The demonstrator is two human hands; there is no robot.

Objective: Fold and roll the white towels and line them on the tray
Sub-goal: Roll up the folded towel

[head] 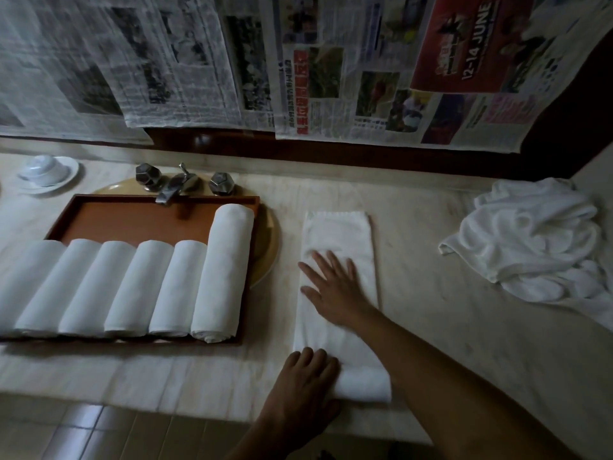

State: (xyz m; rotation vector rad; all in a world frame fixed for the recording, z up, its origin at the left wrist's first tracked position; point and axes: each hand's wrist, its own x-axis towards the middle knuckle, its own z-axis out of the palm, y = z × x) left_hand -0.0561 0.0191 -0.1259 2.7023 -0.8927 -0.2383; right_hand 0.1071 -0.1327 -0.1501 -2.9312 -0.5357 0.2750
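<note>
A white towel (pixel 338 234) folded into a long strip lies on the marble counter, its near end turned into a short roll (pixel 365 385). My left hand (pixel 306 376) grips that rolled end from the left. My right hand (pixel 331 287) lies flat with spread fingers on the middle of the strip. To the left, a brown tray (pixel 139 217) holds several rolled white towels (pixel 219 277) lined side by side along its front. A heap of unfolded white towels (pixel 537 240) sits at the far right.
The tray rests over a sink with a metal tap and two knobs (pixel 182 184). A white cup on a saucer (pixel 46 174) stands at the back left. Newspaper sheets (pixel 298 61) cover the wall behind. The counter's front edge runs just below my left hand.
</note>
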